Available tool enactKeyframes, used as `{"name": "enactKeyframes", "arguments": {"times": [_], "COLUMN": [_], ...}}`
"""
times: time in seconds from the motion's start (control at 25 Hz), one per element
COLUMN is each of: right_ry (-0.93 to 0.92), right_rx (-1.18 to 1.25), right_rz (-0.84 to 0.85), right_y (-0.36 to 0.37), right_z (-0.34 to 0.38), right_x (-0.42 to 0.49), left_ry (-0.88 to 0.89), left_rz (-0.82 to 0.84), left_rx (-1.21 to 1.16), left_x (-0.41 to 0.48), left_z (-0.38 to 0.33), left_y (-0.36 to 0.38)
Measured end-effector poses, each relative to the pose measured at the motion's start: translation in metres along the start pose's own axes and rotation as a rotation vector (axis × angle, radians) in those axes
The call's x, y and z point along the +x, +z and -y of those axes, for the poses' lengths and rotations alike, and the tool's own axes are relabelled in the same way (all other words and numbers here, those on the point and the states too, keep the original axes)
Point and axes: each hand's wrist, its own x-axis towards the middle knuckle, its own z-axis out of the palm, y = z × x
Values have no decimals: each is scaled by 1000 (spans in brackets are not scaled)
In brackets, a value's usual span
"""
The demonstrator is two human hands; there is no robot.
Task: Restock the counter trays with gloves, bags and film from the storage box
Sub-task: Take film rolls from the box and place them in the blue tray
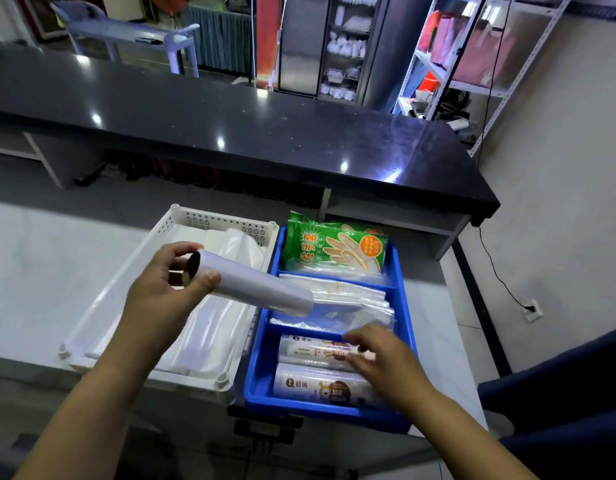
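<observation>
My left hand (168, 289) grips one end of a white film roll (254, 284) with a brown cardboard core, holding it tilted above the gap between two containers. The blue divided tray (256, 386) on the right holds green glove packs (334, 249) in its far compartment, clear plastic bags (351, 299) in the middle one, and two labelled film rolls (320, 384) in the near one. My right hand (382, 360) rests with spread fingers on the farther labelled roll. The white perforated storage box (209, 220) on the left contains translucent bags and film.
Both containers sit on a pale marble counter (39, 271). A raised black countertop (230, 126) runs behind them. A dark blue chair (559, 393) stands at the right. Metal shelving (472, 64) and a wall socket (531, 308) with a cable lie beyond.
</observation>
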Motion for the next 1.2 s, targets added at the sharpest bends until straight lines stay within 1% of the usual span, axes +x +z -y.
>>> {"name": "enactKeyframes", "arguments": {"times": [0.04, 0.08, 0.12, 0.2, 0.28, 0.36, 0.4, 0.48, 0.52, 0.56, 0.68, 0.88, 1.04, 1.2], "right_ry": [-5, -12, -22, -68, -125, -148, -139, -100, -84, -74, -71, -84, -92, -179], "right_rx": [60, 101, 116, 66, -66, -153, -170, -208, -233, -249, -260, -256, -227, -273], "right_rz": [-130, -226, -267, -214, -144, -131, -119, -56, -16, 15, 70, 94, 149, 180], "right_y": [-8, -16, -23, -32, -30, -23, -20, -12, -8, -3, 4, 5, 4, -1], "right_z": [-2, -3, -2, 2, 6, 2, -2, -10, -14, -18, -24, -26, -28, -23], "right_x": [0, 1, 2, 2, 1, -2, -3, -7, -9, -10, -13, -10, -12, -6], "left_ry": [-4, -8, -18, -56, -120, -158, -152, -64, -20, -8, -54, -16, -31, -28], "left_rz": [36, 73, 110, 186, 249, 312, 347, 419, 427, 412, 358, 367, 349, 243], "left_rx": [5, 9, -5, -73, -155, -170, -104, 211, 353, 413, 396, 479, 513, 578], "left_x": [-1, -4, -6, -14, -21, -26, -26, -25, -24, -23, -23, -28, -38, -55], "left_z": [-1, -3, -4, -5, -2, 3, 9, 23, 28, 31, 33, 34, 31, 26], "left_y": [8, 18, 29, 52, 72, 82, 84, 81, 78, 74, 65, 66, 69, 62]}}
